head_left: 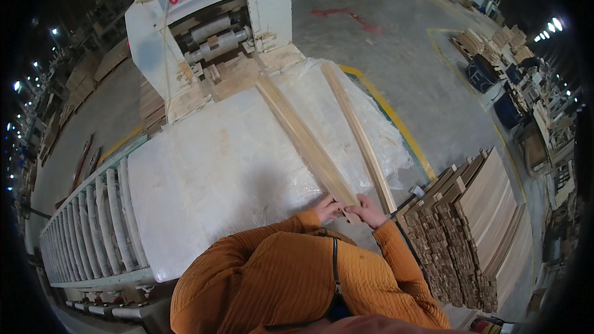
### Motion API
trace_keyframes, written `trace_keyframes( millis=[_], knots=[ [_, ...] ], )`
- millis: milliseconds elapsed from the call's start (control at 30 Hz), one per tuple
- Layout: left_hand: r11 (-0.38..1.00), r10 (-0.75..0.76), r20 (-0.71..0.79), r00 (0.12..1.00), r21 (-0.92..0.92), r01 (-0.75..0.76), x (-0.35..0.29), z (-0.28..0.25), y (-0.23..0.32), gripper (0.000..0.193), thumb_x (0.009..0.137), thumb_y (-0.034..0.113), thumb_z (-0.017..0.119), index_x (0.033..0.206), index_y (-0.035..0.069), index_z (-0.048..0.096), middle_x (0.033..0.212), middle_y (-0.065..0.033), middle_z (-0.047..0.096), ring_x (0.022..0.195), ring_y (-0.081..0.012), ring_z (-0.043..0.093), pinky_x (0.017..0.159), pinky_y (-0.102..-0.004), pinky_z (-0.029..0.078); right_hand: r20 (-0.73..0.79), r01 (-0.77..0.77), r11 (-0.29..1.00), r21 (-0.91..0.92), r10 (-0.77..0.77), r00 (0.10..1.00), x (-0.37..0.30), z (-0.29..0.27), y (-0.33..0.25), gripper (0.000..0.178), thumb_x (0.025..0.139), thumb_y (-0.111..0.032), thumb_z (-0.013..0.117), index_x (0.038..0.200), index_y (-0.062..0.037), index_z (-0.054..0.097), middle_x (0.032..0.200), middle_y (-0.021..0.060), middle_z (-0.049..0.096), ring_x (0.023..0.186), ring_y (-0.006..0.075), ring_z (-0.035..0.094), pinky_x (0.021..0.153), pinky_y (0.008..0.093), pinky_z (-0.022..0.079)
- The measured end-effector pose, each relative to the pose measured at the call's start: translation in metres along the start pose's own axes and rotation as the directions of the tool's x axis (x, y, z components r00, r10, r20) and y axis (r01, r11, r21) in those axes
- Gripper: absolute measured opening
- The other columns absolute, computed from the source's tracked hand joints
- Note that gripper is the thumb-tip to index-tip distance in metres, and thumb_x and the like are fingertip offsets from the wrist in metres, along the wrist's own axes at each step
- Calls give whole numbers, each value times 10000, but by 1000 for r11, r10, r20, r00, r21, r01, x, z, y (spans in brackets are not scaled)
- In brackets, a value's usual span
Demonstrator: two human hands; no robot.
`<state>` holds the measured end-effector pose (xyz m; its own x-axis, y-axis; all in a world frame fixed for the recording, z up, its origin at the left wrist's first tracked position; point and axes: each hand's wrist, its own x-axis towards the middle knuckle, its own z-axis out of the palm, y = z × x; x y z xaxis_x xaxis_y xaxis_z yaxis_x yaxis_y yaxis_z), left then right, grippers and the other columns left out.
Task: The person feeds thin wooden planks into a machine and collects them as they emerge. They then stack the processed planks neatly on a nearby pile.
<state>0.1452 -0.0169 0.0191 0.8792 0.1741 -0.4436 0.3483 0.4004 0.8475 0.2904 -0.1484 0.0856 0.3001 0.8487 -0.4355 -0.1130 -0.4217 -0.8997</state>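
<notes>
A long wooden board [306,142] lies slanting over a plastic-covered surface [204,148], its near end close to my body. My left hand [327,208] is closed at the left side of that near end, fingers partly tucked under it. On the other side my right hand [369,211] grips the same end, thumb and fingers around the edge. A thinner wooden strip [359,133] rests to the right of the board, apart from it, its near end just beyond my right hand.
A white machine [272,6] with metal rollers [219,43] stands at the far end of the covered surface. A roller conveyor [93,229] runs along the left. Stacked wooden boards [464,235] stand close on my right. Bins [482,74] and more timber are farther right.
</notes>
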Motion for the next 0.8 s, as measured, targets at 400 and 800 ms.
trace_keyframes(
  millis=[400,800],
  knots=[
    [841,127,318,940,468,-272,67,4,13,440,975,279,522,1346,56,448,1045,-40,587,875,-148,570,755,-278,479,-485,-105,759,-643,-297,823,-24,8,39,320,810,-175,675,978,-14,454,781,262,614,742,461,598,641,521,478],
    [995,-43,-126,991,86,54,-27,-80,-6,346,924,233,550,1207,34,556,1026,-60,631,834,-149,610,690,-269,490,-661,-384,638,-667,-268,701,-33,-13,61,353,756,-200,704,977,-47,475,943,215,592,879,427,572,752,504,457]
  ],
)
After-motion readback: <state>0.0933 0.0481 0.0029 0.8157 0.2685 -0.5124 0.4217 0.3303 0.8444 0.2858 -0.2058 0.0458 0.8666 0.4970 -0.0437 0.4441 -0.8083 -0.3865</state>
